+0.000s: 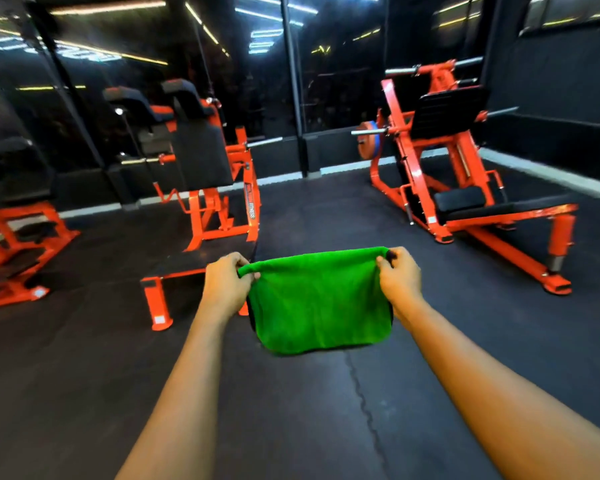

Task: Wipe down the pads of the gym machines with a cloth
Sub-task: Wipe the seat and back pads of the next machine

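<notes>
Forearms: two bare forearms, the left forearm (pixel 181 393) rising from 7 o'clock and the right forearm (pixel 482 375) from 5 o'clock, stretch out nearly straight and converge slightly toward mid-frame, wrists about level.
Left fingers: the fingers (pixel 248 273) of the left hand (pixel 227 282) are curled, thumb against forefinger, pinching the cloth's top left corner.
Right fingers: the fingers (pixel 383 263) of the right hand (pixel 400 278) are curled likewise and pinch the top right corner; a bit of dark edging shows by the knuckles.
Cloth: a bright green, fluffy microfibre cloth (pixel 319 306) hangs between the hands at the centre, top edge pulled taut, lower edge free above the floor, touching no pad.
Why held so: gripping both upper corners spreads it flat, probably to open or fold it into a wiping face before any pad is reached.
Floor: dark rubber floor (pixel 291 427), with a crack running toward 6 o'clock.
Nearest machine: at 10 o'clock, an orange steel-framed machine with a tall black upholstered back pad (pixel 201 157); its low black platform (pixel 201 258) lies just beyond the left hand.
Leg press: at 2 o'clock, well apart, an orange sled machine (pixel 465 161) with a black seat pad (pixel 459 199) and an orange-and-blue weight plate (pixel 369 140).
Third machine: at 9 o'clock, partly cut off, another orange frame (pixel 14 220).
Progress: judged an early stage; no wiping begun.
</notes>
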A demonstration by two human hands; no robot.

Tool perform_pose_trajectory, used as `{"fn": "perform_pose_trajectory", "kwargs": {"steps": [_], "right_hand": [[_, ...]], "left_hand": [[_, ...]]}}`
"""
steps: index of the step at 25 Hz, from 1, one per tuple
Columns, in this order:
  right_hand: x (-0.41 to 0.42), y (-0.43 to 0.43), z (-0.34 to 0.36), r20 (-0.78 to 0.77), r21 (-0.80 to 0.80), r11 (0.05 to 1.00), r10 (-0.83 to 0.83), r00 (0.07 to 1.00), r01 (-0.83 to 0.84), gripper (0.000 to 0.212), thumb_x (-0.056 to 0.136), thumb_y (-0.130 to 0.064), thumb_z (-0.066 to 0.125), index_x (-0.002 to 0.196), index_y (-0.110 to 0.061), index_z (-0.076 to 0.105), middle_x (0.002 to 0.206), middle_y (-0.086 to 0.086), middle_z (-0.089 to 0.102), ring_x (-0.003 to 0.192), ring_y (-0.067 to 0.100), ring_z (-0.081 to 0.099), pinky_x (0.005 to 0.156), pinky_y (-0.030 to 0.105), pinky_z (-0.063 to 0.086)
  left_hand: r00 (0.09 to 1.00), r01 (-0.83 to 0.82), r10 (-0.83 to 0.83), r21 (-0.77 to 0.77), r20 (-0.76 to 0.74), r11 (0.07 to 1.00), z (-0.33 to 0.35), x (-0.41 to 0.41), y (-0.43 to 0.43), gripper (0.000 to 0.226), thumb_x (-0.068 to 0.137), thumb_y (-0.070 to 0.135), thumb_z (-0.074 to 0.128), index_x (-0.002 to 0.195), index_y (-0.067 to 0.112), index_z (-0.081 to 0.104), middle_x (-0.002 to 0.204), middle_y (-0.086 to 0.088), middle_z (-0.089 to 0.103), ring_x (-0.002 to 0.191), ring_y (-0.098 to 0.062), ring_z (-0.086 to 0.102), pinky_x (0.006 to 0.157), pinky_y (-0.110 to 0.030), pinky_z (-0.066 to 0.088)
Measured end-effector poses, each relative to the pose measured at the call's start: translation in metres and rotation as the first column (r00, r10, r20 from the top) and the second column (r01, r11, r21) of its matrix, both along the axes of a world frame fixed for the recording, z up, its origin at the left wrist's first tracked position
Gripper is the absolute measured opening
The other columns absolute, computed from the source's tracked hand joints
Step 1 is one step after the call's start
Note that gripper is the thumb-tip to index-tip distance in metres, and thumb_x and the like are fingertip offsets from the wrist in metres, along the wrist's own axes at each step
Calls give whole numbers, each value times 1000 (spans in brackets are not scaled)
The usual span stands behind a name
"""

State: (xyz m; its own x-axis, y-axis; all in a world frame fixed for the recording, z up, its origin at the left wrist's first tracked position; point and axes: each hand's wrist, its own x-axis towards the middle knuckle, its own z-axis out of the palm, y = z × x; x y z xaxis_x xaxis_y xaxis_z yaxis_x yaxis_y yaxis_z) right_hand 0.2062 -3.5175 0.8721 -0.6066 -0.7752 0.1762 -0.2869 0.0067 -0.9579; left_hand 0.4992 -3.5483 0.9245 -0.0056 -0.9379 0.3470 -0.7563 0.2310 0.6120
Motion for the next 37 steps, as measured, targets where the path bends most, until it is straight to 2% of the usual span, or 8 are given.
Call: {"fn": "perform_pose_trajectory", "kwargs": {"steps": [4, 10, 15, 19, 21, 25, 33, 37], "right_hand": [[11, -8, 17, -59, -44, 987, -157, 986, 155, 21, 103, -24, 52, 98, -7, 62, 101, 21, 69, 99, 39, 61, 68, 33, 28], [30, -4, 36, -87, -100, 912, -407, 909, 399, 34, 105, -42, 44, 88, -14, 53, 89, 22, 66, 85, 41, 60, 68, 46, 46], [17, 6, 40, -124, 53, 866, -489, 863, 498, 28, 99, -40, 55, 92, -13, 62, 98, 17, 70, 95, 39, 64, 76, 39, 47], [9, 8, 40, -125, 6, 939, -340, 932, 344, 17, 92, -31, 68, 90, -16, 63, 86, 4, 69, 82, 22, 61, 69, 29, 40], [6, 9, 38, -56, -22, 986, -168, 984, 167, 10, 93, -24, 69, 92, -15, 63, 79, 3, 66, 69, 17, 60, 62, 31, 49], [-32, 23, 36, 60, -25, 992, 124, 990, -123, 15, 94, -12, 69, 106, -18, 63, 92, 8, 71, 69, 17, 68, 61, 36, 59], [-200, 39, 20, 17, 2, 999, 46, 999, -47, 27, 82, -4, 74, 101, -19, 64, 98, 6, 72, 73, 13, 67, 60, 27, 53], [-293, 33, 22, 37, 24, 997, 79, 996, -80, 24, 79, 7, 64, 95, -10, 64, 82, 3, 69, 71, 17, 61, 58, 27, 49]], "left_hand": [[994, 53, -66, -150, -87, 987, 16, 2, -30, 19, 95, 19, 66, 81, 7, 58, 75, -15, 66, 81, -38, 61, 66, -38, 32], [952, 38, -137, -339, -273, 940, 28, -9, -58, 15, 102, 19, 52, 96, 6, 55, 84, -23, 64, 81, -43, 59, 65, -40, 33], [976, 51, -70, -95, -204, 994, 24, -41, -83, 26, 98, 31, 60, 97, 6, 63, 98, -24, 68, 96, -44, 63, 76, -41, 45], [950, 250, -253, -36, -186, 967, 31, -97, -74, 23, 94, 30, 65, 98, 7, 62, 99, -18, 68, 99, -37, 62, 78, -34, 45], [895, 400, -398, -35, -202, 916, 32, -132, -64, 20, 92, 30, 67, 95, 13, 58, 92, -14, 67, 89, -35, 65, 76, -38, 54], [707, 689, -674, -10, -215, 725, 30, -205, -45, 14, 98, 30, 59, 91, 20, 52, 73, -13, 64, 53, -27, 67, 47, -42, 58], [453, 888, -858, 207, -243, 411, 25, -362, -44, 24, 99, -3, 38, 115, 12, 48, 84, -29, 67, 69, -31, 74, 66, -39, 62], [453, 889, -879, 150, -151, 432, 21, -442, -66, 33, 91, -4, 51, 117, 16, 51, 84, -10, 72, 66, -15, 66, 67, -32, 55]]}}
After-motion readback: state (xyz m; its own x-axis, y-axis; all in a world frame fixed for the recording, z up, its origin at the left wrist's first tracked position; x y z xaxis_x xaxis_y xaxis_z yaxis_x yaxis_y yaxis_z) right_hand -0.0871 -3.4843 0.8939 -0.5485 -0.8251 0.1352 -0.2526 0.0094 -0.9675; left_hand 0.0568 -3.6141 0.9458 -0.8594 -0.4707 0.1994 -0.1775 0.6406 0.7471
